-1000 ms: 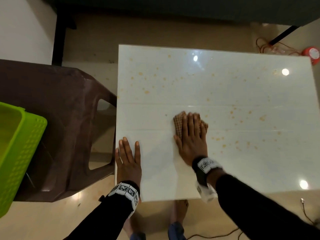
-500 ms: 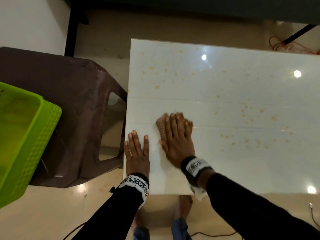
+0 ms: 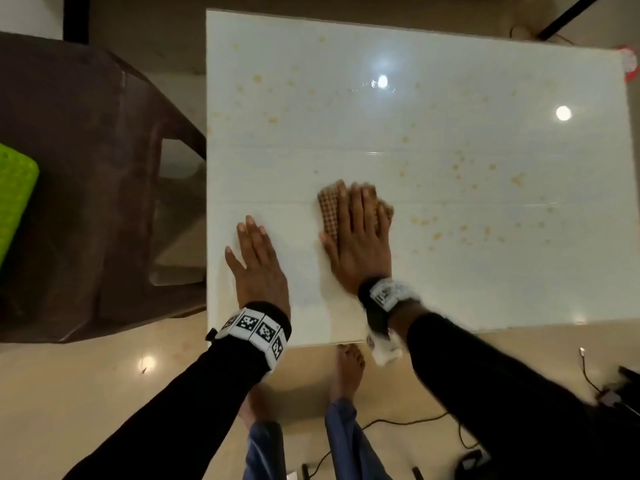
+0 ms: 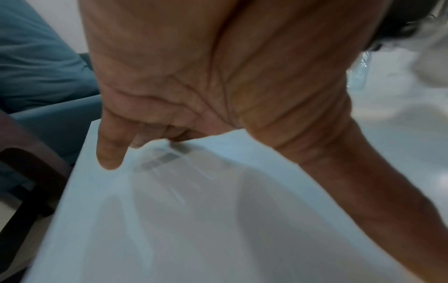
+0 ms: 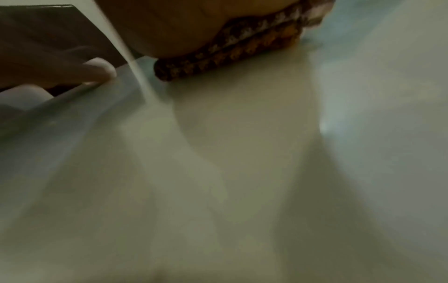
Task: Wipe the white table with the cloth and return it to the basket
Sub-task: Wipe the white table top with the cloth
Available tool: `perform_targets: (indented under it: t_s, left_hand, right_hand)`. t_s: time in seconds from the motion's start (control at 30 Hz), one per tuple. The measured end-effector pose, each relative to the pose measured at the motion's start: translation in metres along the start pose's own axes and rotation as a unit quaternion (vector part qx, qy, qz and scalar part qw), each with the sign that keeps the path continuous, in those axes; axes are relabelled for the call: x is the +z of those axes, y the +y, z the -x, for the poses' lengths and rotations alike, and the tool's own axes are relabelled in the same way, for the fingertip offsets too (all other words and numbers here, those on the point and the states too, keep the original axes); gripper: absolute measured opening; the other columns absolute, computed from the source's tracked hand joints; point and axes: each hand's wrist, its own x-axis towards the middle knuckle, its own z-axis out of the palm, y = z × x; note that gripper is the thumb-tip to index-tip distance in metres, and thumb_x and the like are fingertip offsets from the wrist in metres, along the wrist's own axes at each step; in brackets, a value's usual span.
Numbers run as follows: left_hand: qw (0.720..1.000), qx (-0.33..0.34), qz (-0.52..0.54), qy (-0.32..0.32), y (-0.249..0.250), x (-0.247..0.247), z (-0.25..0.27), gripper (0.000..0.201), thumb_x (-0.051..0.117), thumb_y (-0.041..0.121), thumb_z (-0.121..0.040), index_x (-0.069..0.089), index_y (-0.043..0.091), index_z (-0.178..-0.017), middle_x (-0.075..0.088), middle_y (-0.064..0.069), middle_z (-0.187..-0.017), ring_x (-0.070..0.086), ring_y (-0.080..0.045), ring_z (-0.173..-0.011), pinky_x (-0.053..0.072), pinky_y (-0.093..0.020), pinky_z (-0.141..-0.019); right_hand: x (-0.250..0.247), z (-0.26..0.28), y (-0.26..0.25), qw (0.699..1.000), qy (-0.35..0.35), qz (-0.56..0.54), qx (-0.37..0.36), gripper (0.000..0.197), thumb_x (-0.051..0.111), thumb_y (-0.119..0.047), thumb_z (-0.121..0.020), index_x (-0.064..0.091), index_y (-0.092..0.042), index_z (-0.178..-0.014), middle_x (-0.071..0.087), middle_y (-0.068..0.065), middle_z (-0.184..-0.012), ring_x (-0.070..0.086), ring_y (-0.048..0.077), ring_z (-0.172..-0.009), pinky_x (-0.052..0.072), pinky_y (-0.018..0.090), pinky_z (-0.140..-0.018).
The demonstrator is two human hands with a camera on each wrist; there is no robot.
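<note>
The white table [image 3: 433, 140] carries orange-brown specks over its far and right parts. A folded brown chequered cloth [image 3: 328, 213] lies on it near the middle front, under my right hand [image 3: 358, 233], which presses flat on it with straight fingers. In the right wrist view the cloth [image 5: 237, 51] shows as a folded stack beneath the palm. My left hand [image 3: 258, 261] rests flat on the table [image 4: 194, 220] near its front left corner, fingers straight. The green basket [image 3: 14, 199] peeks in at the far left edge.
A dark brown plastic chair [image 3: 90, 188] stands against the table's left side, with the basket on it. Bare feet [image 3: 346, 368] and cables [image 3: 398, 422] are on the floor below the front edge. A red round object [image 3: 628, 62] sits past the far right corner.
My right hand slid the cloth left towards my left hand, then back to the right along the table's middle. The left hand has stayed planted near the front left corner.
</note>
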Motion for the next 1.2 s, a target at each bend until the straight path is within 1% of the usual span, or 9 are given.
perform_targets:
  t_s: [0.1,0.17,0.27,0.43,0.7,0.83,0.97,1.07,1.2]
  left_hand:
    - [0.997,0.049,0.001,0.062,0.018,-0.019,-0.017,0.089,0.037,0.002,-0.091,-0.024,0.005,-0.156,-0.03,-0.033,-0.158,-0.014,-0.05,-0.151,0.018,-0.065,-0.12]
    - [0.995,0.07,-0.023,0.071,0.029,-0.029,-0.037,0.094,0.044,0.004,-0.092,-0.024,0.008,-0.156,-0.028,-0.031,-0.159,-0.015,-0.048,-0.152,0.017,-0.065,-0.12]
    - [0.995,0.065,-0.042,0.066,0.043,-0.029,-0.06,0.084,0.035,0.004,-0.097,-0.027,0.004,-0.153,-0.022,-0.03,-0.162,-0.011,-0.046,-0.153,0.02,-0.065,-0.119]
    - [0.997,0.02,-0.065,0.047,0.056,-0.024,-0.065,0.081,0.035,0.016,-0.101,-0.025,0.001,-0.153,-0.017,-0.03,-0.163,-0.006,-0.047,-0.153,0.021,-0.061,-0.121]
    - [0.997,0.017,-0.057,0.046,0.056,-0.026,-0.066,0.082,0.034,0.011,-0.103,-0.035,-0.005,-0.144,-0.018,-0.033,-0.162,-0.006,-0.047,-0.153,0.021,-0.058,-0.122]
    - [0.996,0.016,-0.07,0.051,0.058,-0.022,-0.069,0.082,0.034,0.012,-0.103,-0.034,-0.005,-0.146,-0.019,-0.034,-0.161,-0.006,-0.049,-0.153,0.021,-0.057,-0.122]
    - [0.997,0.016,-0.052,0.055,0.057,-0.024,-0.064,0.077,0.028,0.008,-0.101,-0.033,-0.004,-0.147,-0.017,-0.032,-0.162,-0.005,-0.046,-0.154,0.019,-0.054,-0.124]
    - [0.996,0.025,-0.051,0.066,0.056,-0.027,-0.063,0.077,0.025,0.004,-0.098,-0.036,-0.005,-0.144,-0.018,-0.032,-0.162,-0.006,-0.046,-0.153,0.017,-0.054,-0.124]
    - [0.996,0.032,-0.045,0.067,0.054,-0.023,-0.063,0.069,0.012,-0.003,-0.095,-0.034,-0.005,-0.146,-0.018,-0.034,-0.161,-0.005,-0.047,-0.153,0.02,-0.056,-0.123]
  right_hand:
    - [0.02,0.116,0.005,0.999,-0.042,0.015,-0.007,0.082,0.03,-0.055,-0.107,0.003,-0.006,-0.167,-0.006,0.02,-0.175,-0.004,0.037,-0.163,0.013,0.059,-0.129]
    - [0.029,0.154,0.013,0.997,-0.055,0.025,-0.039,0.08,0.025,-0.056,-0.108,0.004,-0.007,-0.167,-0.004,0.017,-0.176,0.0,0.035,-0.163,0.017,0.059,-0.127]
    - [0.023,0.115,0.031,0.998,-0.046,0.024,-0.04,0.079,0.023,-0.055,-0.107,0.004,-0.009,-0.168,-0.002,0.017,-0.176,0.0,0.036,-0.163,0.014,0.06,-0.128]
    - [-0.003,0.0,0.052,0.998,-0.005,-0.001,0.063,0.081,0.021,-0.059,-0.107,0.006,-0.008,-0.168,0.001,0.017,-0.176,-0.001,0.035,-0.163,0.003,0.056,-0.131]
    - [0.017,0.148,0.059,0.996,-0.082,0.014,-0.029,0.079,0.014,-0.058,-0.108,0.005,-0.007,-0.167,-0.004,0.017,-0.176,-0.001,0.035,-0.163,0.02,0.061,-0.127]
    - [0.009,0.072,0.08,0.999,-0.036,0.012,-0.037,0.08,0.019,-0.058,-0.107,0.008,-0.008,-0.168,0.0,0.016,-0.176,0.001,0.035,-0.163,0.016,0.059,-0.129]
    - [-0.012,-0.025,0.085,0.998,-0.014,-0.019,0.056,0.084,0.021,-0.063,-0.105,0.002,-0.01,-0.168,-0.003,0.015,-0.176,-0.004,0.033,-0.164,0.004,0.056,-0.131]
    - [-0.011,-0.01,0.078,0.998,-0.014,-0.018,0.057,0.085,0.022,-0.062,-0.105,0.002,-0.008,-0.168,-0.005,0.016,-0.176,-0.005,0.034,-0.163,0.006,0.057,-0.131]
    - [0.003,0.077,0.076,0.999,-0.043,0.003,0.003,0.081,0.025,-0.057,-0.107,0.005,-0.007,-0.167,-0.004,0.016,-0.176,-0.003,0.034,-0.164,0.014,0.06,-0.129]
